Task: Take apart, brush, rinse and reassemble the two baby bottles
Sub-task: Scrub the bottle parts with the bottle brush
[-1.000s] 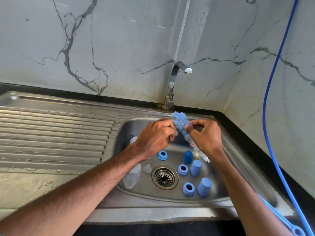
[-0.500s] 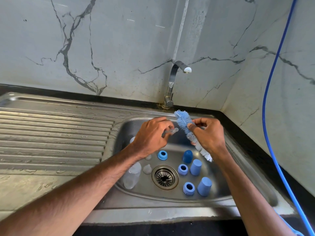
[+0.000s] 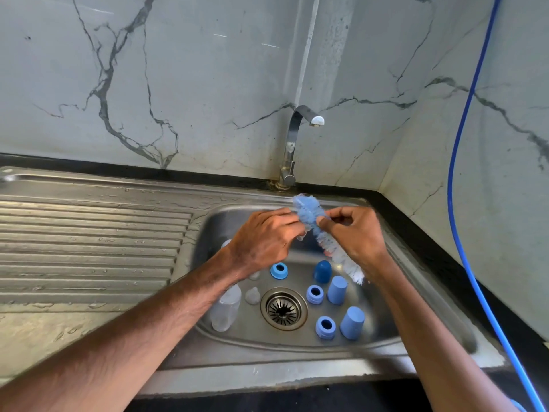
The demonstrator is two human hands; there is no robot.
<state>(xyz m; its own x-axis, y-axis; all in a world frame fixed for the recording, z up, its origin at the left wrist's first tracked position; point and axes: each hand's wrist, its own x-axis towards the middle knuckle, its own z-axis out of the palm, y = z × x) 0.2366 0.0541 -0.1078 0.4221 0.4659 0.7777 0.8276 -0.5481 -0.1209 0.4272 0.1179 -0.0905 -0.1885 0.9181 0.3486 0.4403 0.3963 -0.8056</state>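
Head view: the left hand (image 3: 266,237) and right hand (image 3: 358,233) meet over the back of the steel sink (image 3: 267,362), fingertips nearly touching. The right hand's fingers are curled around a bottle brush (image 3: 310,214), pinching it where the blue bristles give way to the white ones. The blue end points up and away toward the tap (image 3: 292,144); the white end slants down past the right wrist. The left hand's fingers are bent and closed on a small clear piece (image 3: 301,237) that pokes out beneath them, pressed against the blue bristles. It is too blurred to tell which part it is.

Below the hands the loose parts sit on the sink floor around the drain (image 3: 283,308). Left of the drain a clear bottle (image 3: 224,312) lies partly under the left forearm, with a clear teat (image 3: 252,295) just beside it. Right of the drain stand three blue screw rings (image 3: 315,294), open side up: one behind the drain near the left wrist, one just beside it, one toward the front. Three blue caps (image 3: 337,289) stand close to them, the rearmost a darker blue, each well apart from the bottle.

Farther out, a ribbed drainboard (image 3: 89,239) with water drops runs off to the left. A veined marble wall (image 3: 208,84) rises behind, and a blue cable (image 3: 462,203) hangs down the right side.
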